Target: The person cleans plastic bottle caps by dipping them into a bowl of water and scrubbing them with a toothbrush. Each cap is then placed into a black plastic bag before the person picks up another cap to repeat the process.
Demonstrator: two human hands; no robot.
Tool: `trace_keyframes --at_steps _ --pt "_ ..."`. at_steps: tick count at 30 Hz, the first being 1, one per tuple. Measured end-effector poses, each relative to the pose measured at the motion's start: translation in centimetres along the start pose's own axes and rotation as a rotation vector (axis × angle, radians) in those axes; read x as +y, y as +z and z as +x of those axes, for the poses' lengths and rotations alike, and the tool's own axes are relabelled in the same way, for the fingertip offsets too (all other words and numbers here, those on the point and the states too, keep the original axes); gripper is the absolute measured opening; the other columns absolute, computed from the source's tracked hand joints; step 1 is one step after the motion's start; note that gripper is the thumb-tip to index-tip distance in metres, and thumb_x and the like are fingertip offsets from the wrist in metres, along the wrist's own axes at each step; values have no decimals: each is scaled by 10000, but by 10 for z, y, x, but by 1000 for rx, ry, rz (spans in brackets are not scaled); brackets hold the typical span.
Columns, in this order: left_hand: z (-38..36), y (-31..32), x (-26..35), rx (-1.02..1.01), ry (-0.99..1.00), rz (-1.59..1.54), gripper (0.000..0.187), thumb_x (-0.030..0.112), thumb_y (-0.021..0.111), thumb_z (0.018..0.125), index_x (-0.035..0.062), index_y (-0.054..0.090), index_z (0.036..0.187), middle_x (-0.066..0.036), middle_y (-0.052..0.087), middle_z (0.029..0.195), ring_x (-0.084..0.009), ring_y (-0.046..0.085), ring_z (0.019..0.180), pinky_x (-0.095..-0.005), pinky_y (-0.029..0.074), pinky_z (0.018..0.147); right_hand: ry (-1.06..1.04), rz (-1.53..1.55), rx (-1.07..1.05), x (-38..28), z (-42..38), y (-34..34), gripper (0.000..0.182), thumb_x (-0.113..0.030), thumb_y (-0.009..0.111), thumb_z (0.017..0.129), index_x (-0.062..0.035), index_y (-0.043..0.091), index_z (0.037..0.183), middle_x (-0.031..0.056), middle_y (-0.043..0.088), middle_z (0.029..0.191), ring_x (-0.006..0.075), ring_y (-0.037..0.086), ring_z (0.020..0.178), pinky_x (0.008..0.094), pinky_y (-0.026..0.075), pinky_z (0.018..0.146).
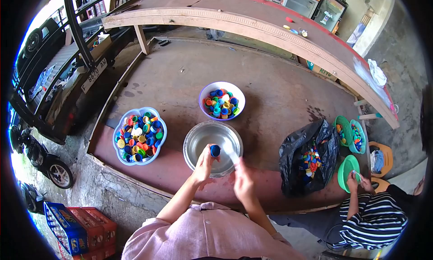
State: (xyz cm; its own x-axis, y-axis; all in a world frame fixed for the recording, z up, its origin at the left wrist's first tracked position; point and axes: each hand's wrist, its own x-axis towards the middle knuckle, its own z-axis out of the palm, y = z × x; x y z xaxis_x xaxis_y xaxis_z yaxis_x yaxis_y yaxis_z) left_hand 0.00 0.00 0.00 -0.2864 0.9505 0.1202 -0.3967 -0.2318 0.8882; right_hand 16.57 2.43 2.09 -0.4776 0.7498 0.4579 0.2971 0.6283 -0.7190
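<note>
Over a metal basin [191, 140] of water, my left hand [204, 164] holds a dark blue cap [215, 150] with its opening facing up. Just right of it, my right hand [244, 181] grips a whitish tool [231, 150], blurred by motion; its tip is near the cap. Behind the basin stands a white bowl with a purple rim [241, 93], full of coloured caps. To the left, a light blue scalloped basin [163, 140] is heaped with more caps.
On the right lies a black plastic bag [288, 156] with coloured caps. Beyond it are green baskets [343, 120] and a green basin [345, 170], where a person in a striped top [379, 219] works. A raised wooden shelf edge [234, 18] spans the back. Crates [85, 228] stand lower left.
</note>
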Motion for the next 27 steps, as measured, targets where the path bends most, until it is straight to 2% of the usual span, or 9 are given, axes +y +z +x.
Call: trace_keyframes --at_steps 1,5,6,9,13,15,18,21,27 --pt "2 2 4 64 14 63 440 421 253 956 38 441 1064 -53 472 887 -140 459 816 -295 377 766 -30 -95 -246 -1 -5 1 449 61 508 789 -30 495 1229 188 630 890 275 630 773 296 497 699" --pt "6 -9 -6 32 80 81 437 387 226 967 15 446 1030 -56 465 852 -125 452 775 -280 376 738 78 18 299 20 21 8 480 27 517 792 -47 462 1263 201 620 904 281 630 787 330 494 689" --pt "3 -9 -5 51 47 70 438 391 225 967 19 448 1029 -53 466 852 -120 451 780 -278 376 741 99 52 233 9 17 4 476 15 524 800 -17 442 1267 218 607 993 285 625 854 317 490 733" --pt "3 -10 -13 114 -19 51 430 370 225 973 13 453 1039 -50 476 861 -108 455 759 -265 391 737 -95 -79 -168 9 -4 14 506 30 536 781 -71 460 1270 177 608 820 276 620 729 349 477 633" --pt "3 -11 -13 23 18 -28 440 385 221 970 21 459 1036 -44 491 863 -104 463 760 -255 395 717 0 -24 282 14 25 8 476 36 529 779 -31 472 1246 173 598 805 289 598 673 356 470 606" --pt "1 -6 -9 74 -12 -73 447 396 226 967 21 459 1035 -41 494 848 -105 467 764 -256 395 719 -214 -33 67 8 12 10 456 29 522 786 -18 479 1237 175 596 807 303 598 671 357 479 593" --pt "2 -5 -10 65 -64 27 446 394 221 969 18 459 1003 -49 484 830 -117 469 763 -284 398 738 -75 -211 -135 18 2 9 486 34 525 779 -25 462 1257 182 608 845 298 609 699 362 483 603" --pt "0 -10 -20 -25 -47 -161 431 389 222 971 33 464 976 -37 481 817 -112 467 761 -277 397 740 -40 -81 283 22 18 11 483 33 520 783 -11 451 1259 187 621 906 291 622 798 347 494 675" --pt "-2 -10 -34 51 -103 29 447 392 225 970 19 471 952 -48 485 813 -139 478 750 -304 417 761 -83 -319 -196 23 3 6 531 46 518 768 -59 440 1283 132 561 707 260 577 635 342 476 584"
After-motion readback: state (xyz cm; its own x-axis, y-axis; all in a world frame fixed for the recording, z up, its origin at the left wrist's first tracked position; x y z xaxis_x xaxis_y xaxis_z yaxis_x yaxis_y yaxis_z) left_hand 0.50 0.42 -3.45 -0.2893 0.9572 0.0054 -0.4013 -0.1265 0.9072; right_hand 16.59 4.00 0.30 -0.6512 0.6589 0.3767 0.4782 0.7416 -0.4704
